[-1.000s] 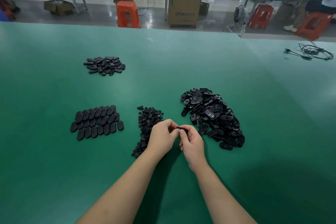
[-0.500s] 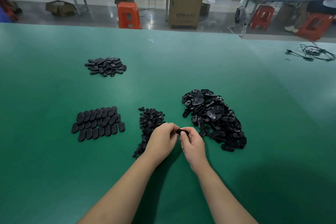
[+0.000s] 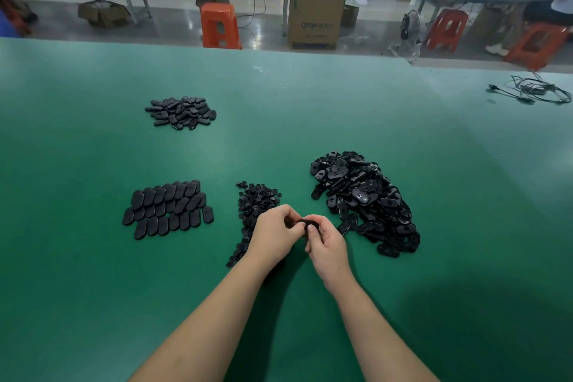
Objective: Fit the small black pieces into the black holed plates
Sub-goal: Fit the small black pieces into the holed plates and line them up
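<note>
Pinching one black oval plate between them, left hand and right hand have curled fingers, held above the green mat. Glossy holed plates lie in a heap to the right; small round pieces beside the left hand.

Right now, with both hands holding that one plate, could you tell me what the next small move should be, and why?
Probably press the small piece home, then set the plate with the neat rows. Both the left hand and right hand pinch it above the table, so fitting looks unfinished.
</note>
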The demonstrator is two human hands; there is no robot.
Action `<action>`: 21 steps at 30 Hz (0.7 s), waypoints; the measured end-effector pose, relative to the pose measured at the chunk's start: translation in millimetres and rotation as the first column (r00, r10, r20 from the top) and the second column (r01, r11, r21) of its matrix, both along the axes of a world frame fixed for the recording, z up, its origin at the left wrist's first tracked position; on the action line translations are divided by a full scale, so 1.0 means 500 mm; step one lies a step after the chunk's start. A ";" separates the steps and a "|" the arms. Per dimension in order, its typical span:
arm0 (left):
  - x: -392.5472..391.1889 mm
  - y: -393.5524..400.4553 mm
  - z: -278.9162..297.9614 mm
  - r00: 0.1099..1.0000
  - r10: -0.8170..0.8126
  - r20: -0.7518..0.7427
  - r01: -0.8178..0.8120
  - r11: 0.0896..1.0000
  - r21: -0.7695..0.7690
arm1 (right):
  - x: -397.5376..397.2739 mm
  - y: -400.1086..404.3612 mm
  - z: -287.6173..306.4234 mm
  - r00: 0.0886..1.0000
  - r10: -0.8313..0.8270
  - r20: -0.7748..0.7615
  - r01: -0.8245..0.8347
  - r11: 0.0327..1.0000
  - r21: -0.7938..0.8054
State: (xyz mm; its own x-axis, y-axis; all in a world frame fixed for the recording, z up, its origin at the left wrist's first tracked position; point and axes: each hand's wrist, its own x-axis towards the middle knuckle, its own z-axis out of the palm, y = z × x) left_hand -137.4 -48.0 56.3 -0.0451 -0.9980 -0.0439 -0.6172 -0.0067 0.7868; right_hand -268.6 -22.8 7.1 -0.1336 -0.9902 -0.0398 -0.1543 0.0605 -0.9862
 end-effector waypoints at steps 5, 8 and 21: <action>-0.009 0.007 -0.006 1.000 0.018 0.024 -0.018 1.000 -0.008 | 0.000 0.003 0.002 1.000 0.002 -0.004 -0.002 1.000 0.001; -0.014 0.010 -0.009 0.999 0.031 0.034 -0.030 0.999 -0.022 | 0.003 0.002 0.002 1.000 -0.003 0.013 0.003 1.000 0.013; -0.008 0.017 -0.020 0.994 -0.097 0.051 0.103 0.984 -0.143 | 0.004 0.005 0.004 0.995 -0.073 0.070 0.072 0.997 0.010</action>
